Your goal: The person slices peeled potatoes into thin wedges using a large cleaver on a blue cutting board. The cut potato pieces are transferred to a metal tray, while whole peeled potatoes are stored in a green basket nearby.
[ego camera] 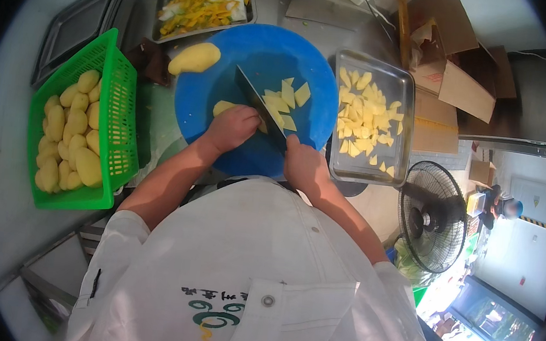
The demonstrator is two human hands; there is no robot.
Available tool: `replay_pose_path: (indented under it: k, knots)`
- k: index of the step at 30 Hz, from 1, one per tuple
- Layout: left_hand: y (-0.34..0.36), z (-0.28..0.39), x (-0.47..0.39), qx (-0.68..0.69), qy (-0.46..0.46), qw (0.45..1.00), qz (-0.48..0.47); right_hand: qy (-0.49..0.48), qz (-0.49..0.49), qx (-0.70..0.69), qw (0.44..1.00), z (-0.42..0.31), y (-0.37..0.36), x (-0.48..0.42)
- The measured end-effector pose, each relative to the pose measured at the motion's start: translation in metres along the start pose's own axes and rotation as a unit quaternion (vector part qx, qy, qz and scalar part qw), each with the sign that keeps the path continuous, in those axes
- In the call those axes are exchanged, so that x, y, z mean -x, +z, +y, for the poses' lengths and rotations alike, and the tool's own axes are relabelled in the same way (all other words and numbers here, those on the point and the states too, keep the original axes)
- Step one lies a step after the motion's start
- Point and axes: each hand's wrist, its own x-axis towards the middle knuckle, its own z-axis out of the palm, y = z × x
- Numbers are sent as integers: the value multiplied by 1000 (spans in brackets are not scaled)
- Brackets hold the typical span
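Note:
My right hand (305,166) grips the handle of a cleaver (261,104), whose blade stands on edge over a round blue cutting board (197,109). Against the blade's left side, the curled fingers of my left hand (235,128) hold a peeled potato piece (223,107). Several cut potato pieces (287,94) lie right of the blade. A whole peeled potato (196,58) rests at the board's upper left edge. To the right, a metal tray (367,174) holds many cut potato chunks (365,113).
At left stands a green plastic basket (122,106) of peeled potatoes. Behind the board is a metal tray (253,1) of peelings. Cardboard boxes (468,90) stand at upper right, a fan (432,218) below them. Another person (496,207) is far off at right.

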Motion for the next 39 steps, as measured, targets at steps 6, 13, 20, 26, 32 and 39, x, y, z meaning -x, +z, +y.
replay_pose_path:
  k: [6, 13, 20, 26, 32, 39]
  knots:
    - [1, 0, 0, -18, 16, 1000, 9, 11, 14, -5, 1000, -6, -24, 16]
    - [1, 3, -1, -8, 11, 1000, 17, 10, -5, -9, 1000, -6, -25, 23]
    - [-1, 3, -4, -4, 6, 1000, 6, 35, 19, -45, 998, 13, 4, 14]
    - [-7, 2, 6, -31, 32, 999, -6, 24, 106, -140, 984, 27, -19, 24]
    - [-38, 14, -4, -33, -55, 993, 95, -101, 232, 17, 967, 32, -18, 34]
    - [-10, 78, -73, -112, -196, 974, 31, -122, 215, 40, 968, 43, 1, 30]
